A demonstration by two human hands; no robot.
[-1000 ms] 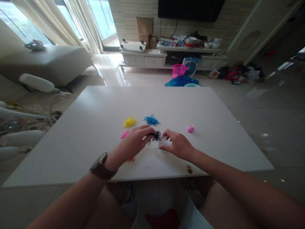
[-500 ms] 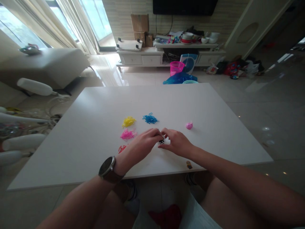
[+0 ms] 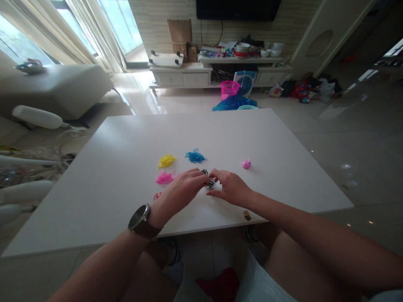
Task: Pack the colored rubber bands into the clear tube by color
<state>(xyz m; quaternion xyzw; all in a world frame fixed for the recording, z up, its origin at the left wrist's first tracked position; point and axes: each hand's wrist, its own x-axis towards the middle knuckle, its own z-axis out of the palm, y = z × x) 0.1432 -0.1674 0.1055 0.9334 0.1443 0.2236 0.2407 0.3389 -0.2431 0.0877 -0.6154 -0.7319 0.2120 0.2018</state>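
Observation:
Between my two hands are small black rubber bands [image 3: 211, 184], in what looks like a small clear bag or box; its exact form is too small to make out. My right hand [image 3: 232, 187] curls round it from the right, thumb below and fingers above. Reaching in from the left, my left hand [image 3: 188, 184] has its fingertips closed against the black bands, partly hiding them. More black bands [image 3: 205, 172] show just beyond its fingers. Around lie piles of yellow bands [image 3: 166, 161], pink bands [image 3: 165, 178] and blue bands [image 3: 195, 156]. Some red bands [image 3: 157, 196] are partly covered by my left wrist.
A small pink object [image 3: 246, 164] stands on the white table [image 3: 132, 167] to the right. Close to the front edge lies a small yellow minion figure [image 3: 247, 215]. Beyond the table are a pink basket [image 3: 229, 89] and a low cabinet [image 3: 170, 78].
The view has shifted slightly, so everything sits a little further left. More of the black bands now shows between my hands and beyond my left fingers.

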